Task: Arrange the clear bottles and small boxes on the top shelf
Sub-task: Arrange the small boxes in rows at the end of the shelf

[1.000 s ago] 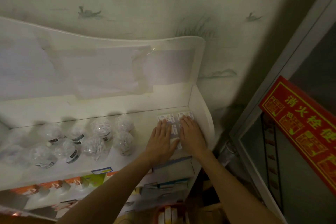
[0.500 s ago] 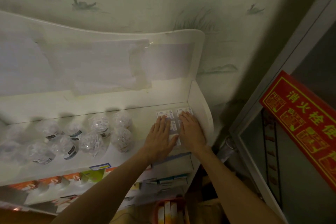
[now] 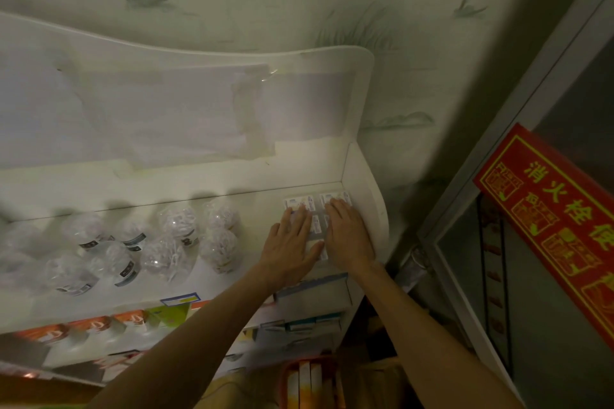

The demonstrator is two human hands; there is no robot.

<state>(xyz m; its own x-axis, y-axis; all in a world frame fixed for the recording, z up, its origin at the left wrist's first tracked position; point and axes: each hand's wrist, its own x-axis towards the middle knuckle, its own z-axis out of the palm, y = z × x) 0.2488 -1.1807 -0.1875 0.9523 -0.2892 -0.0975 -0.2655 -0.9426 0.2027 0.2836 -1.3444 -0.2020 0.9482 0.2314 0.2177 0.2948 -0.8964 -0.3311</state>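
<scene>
A view from above looks down on a white top shelf (image 3: 252, 206) set against a pale wall. At its right end, in the corner by the side panel, small boxes (image 3: 300, 202) lie flat in a tight block, white with faint blue and red print too small to read. Both hands lie flat on them with fingers straight and together: the left hand (image 3: 292, 242) covers the left column, the right hand (image 3: 345, 236) the right column, the two hands side by side and nearly touching. Only the two rear boxes and slivers between the hands show; how many boxes lie beneath cannot be told. To the left, apart from the boxes, stand the clear bottles (image 3: 181, 231), rounded and see-through, filled with something pale and crumpled, several with dark label bands. They sit in two loose rows, and those farthest left blur into glare and are cut off by the frame edge. Below the shelf's front edge, lower shelves hold orange and green packets (image 3: 133, 317), dim and partly hidden by the forearms. A red sign (image 3: 558, 226) with yellow characters hangs at right, cut off at the edge.
</scene>
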